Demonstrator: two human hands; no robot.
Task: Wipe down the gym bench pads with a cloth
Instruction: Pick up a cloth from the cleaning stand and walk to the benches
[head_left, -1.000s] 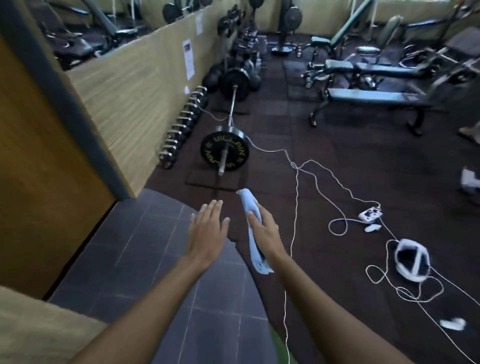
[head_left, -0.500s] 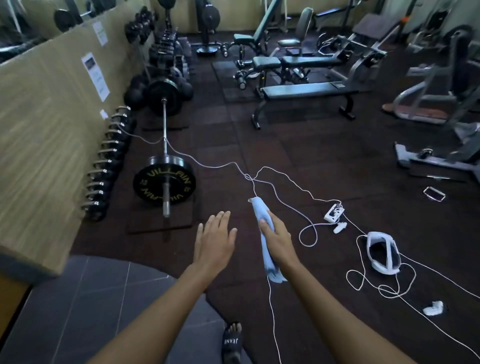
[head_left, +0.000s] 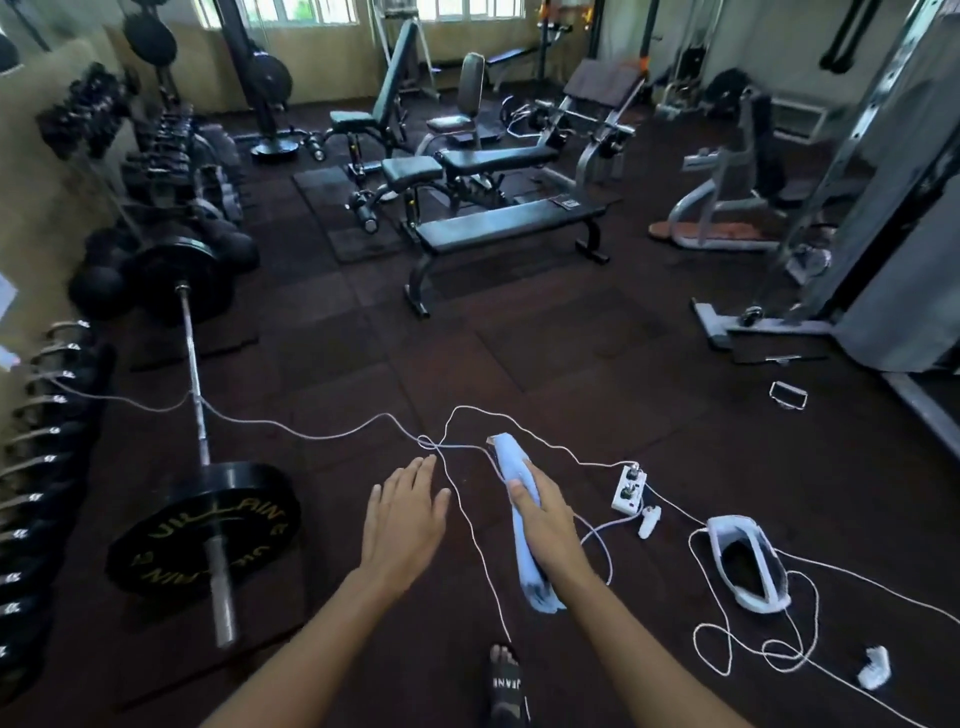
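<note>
Head view of a gym floor, with both bare forearms reaching forward over dark rubber tiles. The right hand (head_left: 545, 514) is gripping a rolled light-blue cloth (head_left: 514, 467), the fingers wrapping over its middle so that one end is projecting forward past the fingertips and the other end is hanging below the wrist. The left hand (head_left: 408, 514) is hovering palm down with the fingers spread flat, holding nothing and lying just beside the right hand without touching the cloth.

Well ahead of the hands, a flat bench (head_left: 511, 221) with a black pad is standing on the floor, its long axis running left to right. Behind it an adjustable bench (head_left: 493, 156) with a separate seat pad (head_left: 413, 171) is sitting among further machines, and an incline bench (head_left: 387, 98) is rising toward the windows. The cloth is well apart from all of these pads.

At left, a loaded barbell (head_left: 195, 379) is lying on the floor, its near plate (head_left: 205, 525) carrying yellow lettering, beside a rack of dumbbells (head_left: 47, 457) along the wall. A white cable (head_left: 311, 434) is trailing across the tiles and passing beneath the hands toward a small white control box (head_left: 629, 488). Right of that box, a white headset-like device (head_left: 748, 566) is lying among loops of the same cable. One sandalled foot (head_left: 505, 680) is showing at the lower edge between the forearms.
</note>
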